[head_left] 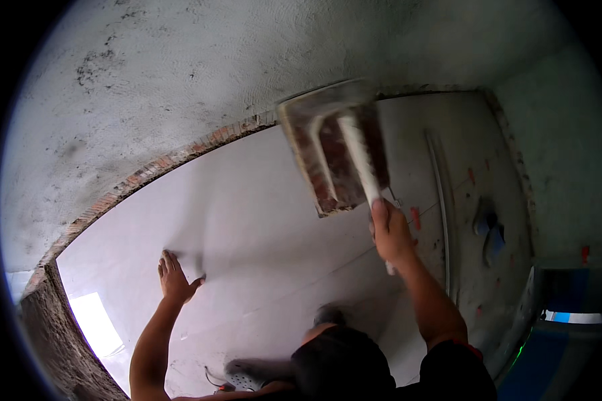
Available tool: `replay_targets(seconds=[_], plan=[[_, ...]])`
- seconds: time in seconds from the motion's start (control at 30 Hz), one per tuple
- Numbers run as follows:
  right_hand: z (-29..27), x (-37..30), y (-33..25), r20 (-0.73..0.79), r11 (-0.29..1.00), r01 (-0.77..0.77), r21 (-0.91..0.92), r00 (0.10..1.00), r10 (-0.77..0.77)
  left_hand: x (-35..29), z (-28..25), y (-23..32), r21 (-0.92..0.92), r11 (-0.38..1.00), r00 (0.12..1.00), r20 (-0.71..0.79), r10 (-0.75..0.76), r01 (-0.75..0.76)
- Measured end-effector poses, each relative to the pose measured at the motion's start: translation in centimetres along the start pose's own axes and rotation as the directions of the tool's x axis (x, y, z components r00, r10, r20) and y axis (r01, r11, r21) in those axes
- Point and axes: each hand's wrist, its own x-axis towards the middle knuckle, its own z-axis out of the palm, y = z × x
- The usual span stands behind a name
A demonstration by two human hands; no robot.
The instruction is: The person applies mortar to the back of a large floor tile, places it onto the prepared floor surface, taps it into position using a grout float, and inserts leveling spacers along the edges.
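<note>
One blurred rectangular trowel (339,157) is clasped by its handle (360,160) in the right hand (390,230). The left hand (175,281) is held spread, thumb apart, at the pale floor (267,194).

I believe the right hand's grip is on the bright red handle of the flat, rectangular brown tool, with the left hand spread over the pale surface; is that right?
Not quite: in the head view, the right hand's grip is on a white handle, not red; the rest is correct.

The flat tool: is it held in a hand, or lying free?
Held: the right hand is wrapped around the pale handle of the flat tool, whose plate looks blurred.
</note>
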Motion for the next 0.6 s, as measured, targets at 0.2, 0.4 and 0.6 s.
replay_targets(seconds=[0.2,0.4,0.6], plan=[[2.9,8.6,8.7,0.061,0.875,-0.433,-0.219,0.889,0.455,2.6,-0.9,9.0,-0.002,0.992,0.99,-0.068,0.126,-0.126],[2.4,9.1,-0.8,0.198,0.958,0.146,-0.247,0.975,-0.097,0.0,0.8,0.5,-0.342,0.939,0.998,-0.04,-0.045,0.029],[0.8,8.7,16.0,-0.296,0.998,-0.025,-0.058,0.955,0.007,4.9,-1.2,8.5,-0.289,0.94,0.97,-0.208,0.124,-0.182]])
